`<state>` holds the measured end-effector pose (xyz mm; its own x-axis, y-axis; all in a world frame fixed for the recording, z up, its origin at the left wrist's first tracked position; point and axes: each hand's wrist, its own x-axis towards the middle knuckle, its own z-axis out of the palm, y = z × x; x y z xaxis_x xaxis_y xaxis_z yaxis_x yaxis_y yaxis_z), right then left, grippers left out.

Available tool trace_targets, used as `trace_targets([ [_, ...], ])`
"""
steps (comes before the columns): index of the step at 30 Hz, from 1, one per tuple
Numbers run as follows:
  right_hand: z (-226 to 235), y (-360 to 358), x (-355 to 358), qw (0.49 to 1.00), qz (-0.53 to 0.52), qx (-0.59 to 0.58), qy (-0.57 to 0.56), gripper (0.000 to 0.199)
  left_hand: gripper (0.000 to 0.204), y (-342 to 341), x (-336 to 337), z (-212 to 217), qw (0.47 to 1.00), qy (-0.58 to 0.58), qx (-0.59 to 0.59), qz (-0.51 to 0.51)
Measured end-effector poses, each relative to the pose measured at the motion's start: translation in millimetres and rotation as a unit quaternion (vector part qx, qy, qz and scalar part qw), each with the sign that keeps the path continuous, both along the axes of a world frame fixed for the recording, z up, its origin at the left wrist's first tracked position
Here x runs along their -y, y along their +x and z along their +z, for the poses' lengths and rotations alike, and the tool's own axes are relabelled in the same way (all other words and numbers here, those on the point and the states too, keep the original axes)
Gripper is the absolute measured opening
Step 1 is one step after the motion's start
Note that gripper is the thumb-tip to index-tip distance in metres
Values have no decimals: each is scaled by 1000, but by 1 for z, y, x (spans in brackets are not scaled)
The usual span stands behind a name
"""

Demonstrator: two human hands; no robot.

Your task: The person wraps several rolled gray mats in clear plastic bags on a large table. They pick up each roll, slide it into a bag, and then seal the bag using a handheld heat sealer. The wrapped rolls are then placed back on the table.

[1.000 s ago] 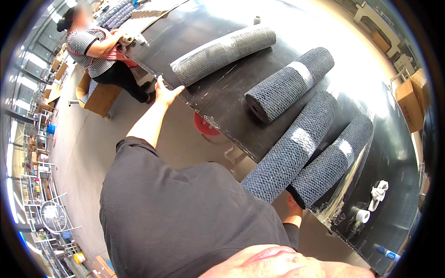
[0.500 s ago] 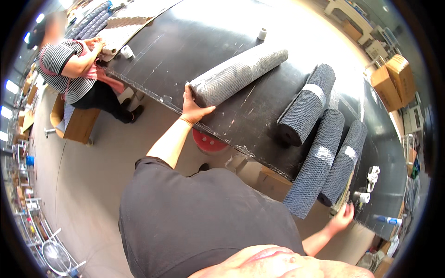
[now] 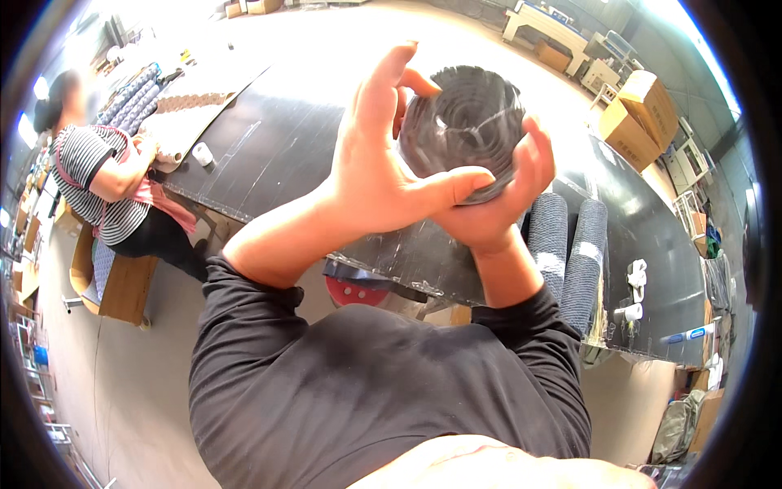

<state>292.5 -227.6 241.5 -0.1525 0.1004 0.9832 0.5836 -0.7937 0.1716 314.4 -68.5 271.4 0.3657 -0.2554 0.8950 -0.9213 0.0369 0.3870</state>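
A rolled-up dark mat [image 3: 468, 122] is raised above the table with its spiral end facing me, and a shiny clear film shows around it. My left hand [image 3: 375, 163] curves round its left side, with the thumb across the lower edge. My right hand [image 3: 501, 204] cups it from below and the right, its fingers bent along the side. The rest of the roll is hidden behind its end and my hands. Right of my right forearm lie two dark blue textured rolls, one [image 3: 550, 236] and another [image 3: 588, 253], each with a pale band.
A black table [image 3: 277, 138] spans the scene. On its right lie a white cloth [image 3: 637, 279], a white tape roll [image 3: 630, 312] and a blue-white tube [image 3: 691, 335]. A red stool [image 3: 355, 292] stands below the edge. Another person [image 3: 102, 175] works at the left.
My left hand rested on the end of a film-wrapped roll on the table; a roll end is now raised before me. My right hand has come from the table's right edge to hold it.
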Motion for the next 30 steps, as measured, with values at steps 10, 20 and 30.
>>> trace_targets([
  [10, 56, -21, 53, 972, 148, -172, -65, 84, 84, 30, 20, 54, 943, 59, 325, -36],
  [20, 92, -16, 52, 949, 70, -196, -235, 71, 81, 34, 0, 62, 950, 149, 270, -48],
  [30, 126, -4, 47, 871, 175, -374, -266, 39, 81, 50, -19, 74, 953, 218, 113, -180],
])
